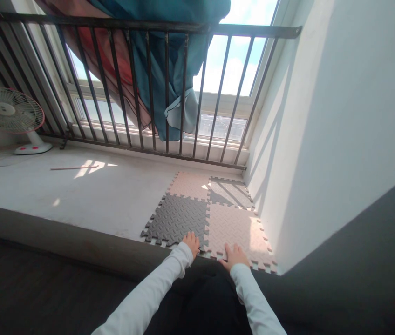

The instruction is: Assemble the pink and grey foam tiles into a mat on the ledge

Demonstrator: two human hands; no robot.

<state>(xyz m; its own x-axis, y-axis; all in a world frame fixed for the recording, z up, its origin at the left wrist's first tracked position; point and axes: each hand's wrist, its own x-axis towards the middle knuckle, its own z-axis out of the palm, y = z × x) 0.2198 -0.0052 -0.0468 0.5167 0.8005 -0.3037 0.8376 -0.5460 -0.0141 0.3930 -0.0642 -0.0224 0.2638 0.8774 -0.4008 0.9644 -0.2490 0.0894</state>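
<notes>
Two dark grey foam tiles and two pink ones with jigsaw edges lie joined in a square on the white ledge. My left hand (192,244) rests on the front edge of the near dark tile (178,217), its fingers apart and flat. On the front edge of the near pink tile (234,228) lies my right hand (235,256), fingers spread. Behind these are the far pink tile (188,184) and the far dark tile (228,192), which is striped by shadows of the bars.
A white and pink fan (31,142) stands at the left on the ledge (113,200). A thin stick (73,168) lies near it. Dark metal railing (155,151) runs along the window, with a teal and pink curtain (155,70) behind. A white wall (309,153) rises at the right.
</notes>
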